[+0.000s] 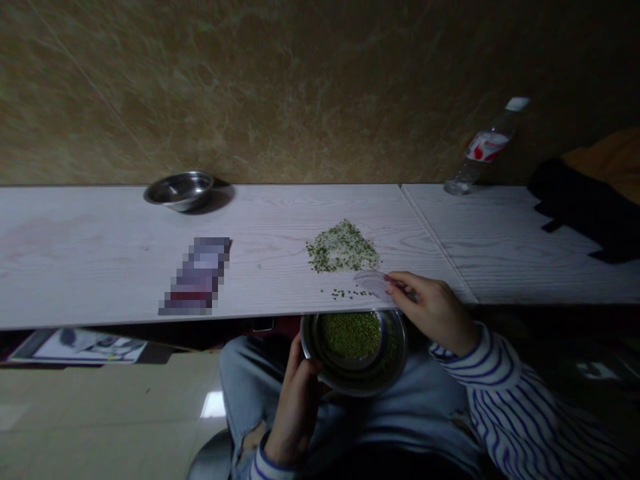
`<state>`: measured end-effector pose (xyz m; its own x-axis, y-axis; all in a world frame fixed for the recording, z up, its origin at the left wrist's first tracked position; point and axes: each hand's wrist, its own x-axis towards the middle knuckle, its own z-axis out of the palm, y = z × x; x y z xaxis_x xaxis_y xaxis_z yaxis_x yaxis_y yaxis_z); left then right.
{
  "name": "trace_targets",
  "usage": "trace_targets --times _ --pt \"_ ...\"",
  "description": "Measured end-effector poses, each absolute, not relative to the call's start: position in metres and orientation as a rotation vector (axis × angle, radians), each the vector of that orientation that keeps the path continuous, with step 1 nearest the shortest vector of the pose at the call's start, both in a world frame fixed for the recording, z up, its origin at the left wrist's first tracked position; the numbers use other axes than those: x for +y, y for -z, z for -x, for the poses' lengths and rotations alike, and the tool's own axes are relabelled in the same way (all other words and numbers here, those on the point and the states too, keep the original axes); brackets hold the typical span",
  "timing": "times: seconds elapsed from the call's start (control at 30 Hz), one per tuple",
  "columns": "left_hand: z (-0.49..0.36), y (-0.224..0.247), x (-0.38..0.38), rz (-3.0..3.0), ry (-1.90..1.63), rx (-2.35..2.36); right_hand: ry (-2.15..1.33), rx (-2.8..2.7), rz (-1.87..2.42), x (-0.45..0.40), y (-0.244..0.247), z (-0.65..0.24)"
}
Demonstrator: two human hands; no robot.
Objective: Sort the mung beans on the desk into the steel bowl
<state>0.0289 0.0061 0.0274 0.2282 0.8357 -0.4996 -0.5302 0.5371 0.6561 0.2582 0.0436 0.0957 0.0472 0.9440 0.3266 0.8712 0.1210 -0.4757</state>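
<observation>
My left hand (299,400) grips the left rim of a steel bowl (395,370), which sits just under the table's front edge, above my lap. Green beans (350,335), like mung beans, cover its bottom. Above the tabletop, my right hand (433,308) pinches a thin, clear plastic piece (373,283) with a curved edge; its exact kind is unclear. Several loose beans (343,293) lie beside that piece, close to the table edge. Just behind them is a pile of white grains mixed with green beans (344,248).
Another steel bowl (183,192) stands by the wall at the back left. A blurred-out flat object (197,277) lies left of the pile. A clear bottle (483,148) with a white cap stands back right, near dark cloth (580,207). The white table (270,213) meets a marbled wall.
</observation>
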Motion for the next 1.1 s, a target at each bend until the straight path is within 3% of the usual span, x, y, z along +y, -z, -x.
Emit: trace_targets --times 1.1 --pt "0.013 -0.024 0.007 -0.403 -1.061 0.992 -0.724 -2.011 1.557 0.1 -0.1 -0.212"
